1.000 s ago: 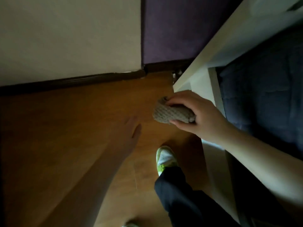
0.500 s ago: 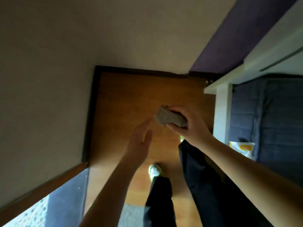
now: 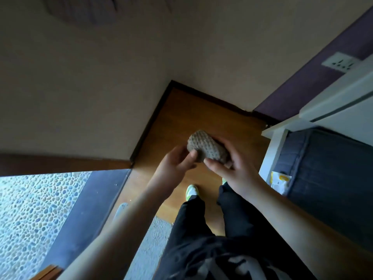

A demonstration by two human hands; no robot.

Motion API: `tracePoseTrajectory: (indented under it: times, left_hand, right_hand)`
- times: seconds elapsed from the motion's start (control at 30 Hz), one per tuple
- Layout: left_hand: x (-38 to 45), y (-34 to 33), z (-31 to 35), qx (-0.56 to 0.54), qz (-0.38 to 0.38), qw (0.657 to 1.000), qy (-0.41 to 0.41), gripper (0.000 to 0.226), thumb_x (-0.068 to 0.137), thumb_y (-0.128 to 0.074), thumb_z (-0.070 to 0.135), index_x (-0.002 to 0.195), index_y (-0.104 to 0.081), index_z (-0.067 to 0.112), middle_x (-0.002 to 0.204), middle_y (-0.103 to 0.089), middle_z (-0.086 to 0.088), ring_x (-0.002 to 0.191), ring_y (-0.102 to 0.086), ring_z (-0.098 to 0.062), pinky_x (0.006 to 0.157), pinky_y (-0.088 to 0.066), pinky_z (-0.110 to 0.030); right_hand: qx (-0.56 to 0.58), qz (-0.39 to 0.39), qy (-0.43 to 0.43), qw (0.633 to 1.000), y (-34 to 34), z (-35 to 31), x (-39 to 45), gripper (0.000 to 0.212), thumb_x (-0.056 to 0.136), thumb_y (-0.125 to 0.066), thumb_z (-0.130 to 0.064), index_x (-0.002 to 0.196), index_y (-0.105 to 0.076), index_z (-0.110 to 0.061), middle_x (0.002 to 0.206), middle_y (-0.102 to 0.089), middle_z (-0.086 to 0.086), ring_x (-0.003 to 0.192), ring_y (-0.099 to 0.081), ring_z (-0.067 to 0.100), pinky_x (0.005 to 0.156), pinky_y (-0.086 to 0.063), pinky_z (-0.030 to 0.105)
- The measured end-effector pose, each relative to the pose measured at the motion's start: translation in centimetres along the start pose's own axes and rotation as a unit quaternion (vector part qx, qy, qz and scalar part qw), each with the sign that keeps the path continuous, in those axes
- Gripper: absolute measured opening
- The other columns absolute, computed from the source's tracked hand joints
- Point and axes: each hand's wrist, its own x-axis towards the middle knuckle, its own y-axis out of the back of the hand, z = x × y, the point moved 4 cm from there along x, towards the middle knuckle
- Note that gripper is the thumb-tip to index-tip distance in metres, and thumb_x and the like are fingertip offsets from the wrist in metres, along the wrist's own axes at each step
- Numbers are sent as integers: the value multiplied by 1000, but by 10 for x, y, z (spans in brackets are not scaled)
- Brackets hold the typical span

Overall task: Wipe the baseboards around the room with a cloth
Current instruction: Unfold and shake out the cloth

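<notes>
My right hand [image 3: 232, 168] grips a bunched, waffle-textured cloth [image 3: 205, 147], fingers curled round it, held in the air above the wooden floor [image 3: 191, 110]. My left hand [image 3: 174, 167] meets the cloth's near end, fingertips touching it; I cannot tell whether they pinch it. Beyond, a dark baseboard [image 3: 149, 120] runs along the pale wall [image 3: 101, 77] into a corner. To wipe well, I judge the cloth should be refolded to a flat face, then pressed along the baseboard's top edge into that corner. My trouser legs and one green shoe [image 3: 191, 191] stand below. The baseboard behind the white bed frame [image 3: 274, 134] is hidden.
</notes>
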Motion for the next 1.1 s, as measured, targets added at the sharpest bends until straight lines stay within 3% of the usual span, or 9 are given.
tracePoseTrajectory:
  times: [0.2,0.33,0.4,0.53,0.63,0.73,0.87,1.0,1.1]
  left_hand:
    - [-26,-13,6,-88,33,996,-5,50,85,-64,39,118,-61,1,108,-71,-21,101,-70,-33,83,-59,-38]
    - [-22,-25,14,-62,80,995,-10,53,77,-73,40,106,-62,-4,97,-71,-22,90,-72,-31,76,-60,-36]
    - [-21,-29,21,-47,81,995,-22,49,78,-74,38,103,-64,-3,90,-71,-16,82,-70,-27,71,-57,-35]
    - [-20,-33,43,-9,81,996,-44,44,76,-76,42,102,-69,7,87,-74,-6,80,-71,-19,68,-55,-28]
    - [-25,-33,60,97,123,986,-62,46,69,-75,58,94,-71,20,83,-74,4,76,-71,-9,65,-55,-22]
    - [-33,-30,75,192,200,958,-73,52,60,-70,71,91,-73,29,81,-73,11,74,-69,-4,63,-56,-21]
    - [-38,-36,82,244,262,928,-101,26,75,-81,41,91,-69,24,74,-68,11,70,-64,-1,59,-46,-10]
    - [-44,-47,79,219,318,916,-111,23,81,-80,28,89,-58,27,75,-65,13,69,-61,-3,55,-45,-14]
    - [-49,-58,74,146,332,926,-100,27,76,-73,42,86,-51,30,73,-62,12,64,-56,-6,55,-48,-26]
  right_hand:
    - [59,16,-31,998,-1,-8,-17,37,94,-55,-52,128,-60,-38,131,-60,-14,123,-56,7,93,-46,16]
    - [168,31,-143,975,17,0,-11,60,79,-70,-61,134,-49,-50,136,-55,-19,125,-54,5,93,-51,28]
    - [262,-15,-197,945,22,0,-8,69,76,-74,-61,137,-48,-45,139,-56,-12,127,-54,7,97,-49,29]
    - [359,-124,-221,898,30,-14,-5,53,81,-74,-49,125,-66,-22,133,-62,9,126,-56,22,99,-49,29]
    - [327,-122,-215,912,47,-19,1,43,82,-70,-40,120,-67,-20,126,-67,6,121,-60,19,102,-46,34]
    - [305,-92,-212,924,63,-23,8,33,80,-65,-23,112,-65,-15,112,-72,4,110,-65,16,86,-50,23]
    - [215,-71,-178,958,77,-42,10,36,83,-68,-12,118,-59,-6,108,-71,9,100,-68,12,74,-51,16]
    - [125,-44,-112,985,83,-60,10,32,86,-68,-1,117,-57,-3,105,-68,4,85,-67,-5,67,-49,8]
    - [114,-46,-93,988,83,-68,10,31,86,-67,1,116,-59,-5,106,-68,2,86,-66,-6,69,-50,10]
